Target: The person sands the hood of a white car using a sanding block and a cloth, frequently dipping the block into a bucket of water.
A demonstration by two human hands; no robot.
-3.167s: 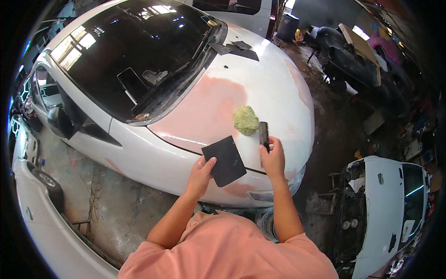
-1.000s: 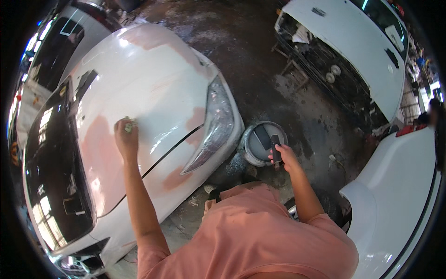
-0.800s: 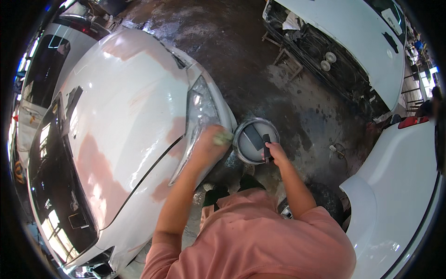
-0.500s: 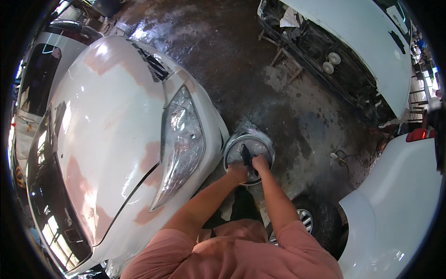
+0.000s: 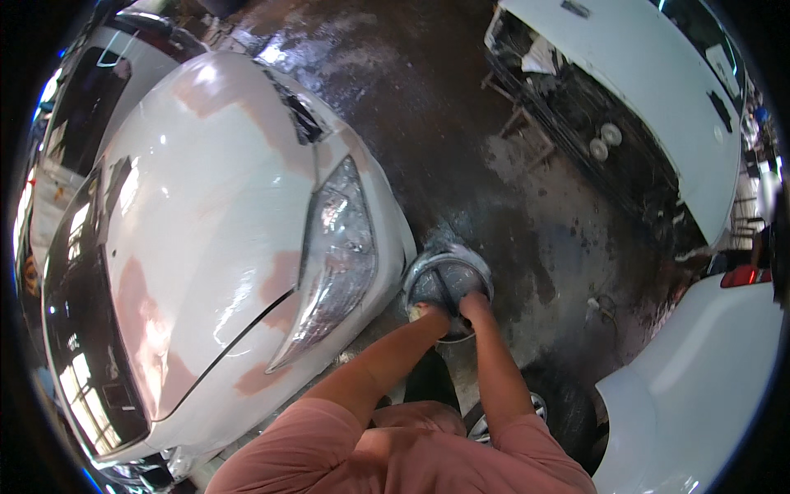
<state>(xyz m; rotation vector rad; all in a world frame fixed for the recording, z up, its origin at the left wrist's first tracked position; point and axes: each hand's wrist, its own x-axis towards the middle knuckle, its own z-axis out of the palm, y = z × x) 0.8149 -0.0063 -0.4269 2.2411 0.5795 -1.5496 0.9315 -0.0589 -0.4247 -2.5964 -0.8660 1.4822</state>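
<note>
A round bucket (image 5: pixel 413 278) with greyish water in it stands on the floor in front of me, close to the white car's front corner. Both my hands are over it, low at its near side. My left hand (image 5: pixel 434 316) is closed, with a small pale yellowish patch beside its fingers. My right hand (image 5: pixel 474 305) is closed too, just to the right of the left. Between them runs a dark, strip-like cloth (image 5: pixel 445 286) that reaches across the bucket's opening. The fingertips are mostly hidden.
Left of me is a white car hood (image 5: pixel 222 206) with pinkish sanded patches and a plastic-wrapped headlight (image 5: pixel 339 239). A wheel (image 5: pixel 564 412) lies near my right side, by a white body panel (image 5: pixel 683 370). Another car with an exposed front (image 5: pixel 609 156) stands far right.
My hands have lowered slightly toward the bucket's near side. The dark cloth stretches longer between them. The whole view has shifted a little.
</note>
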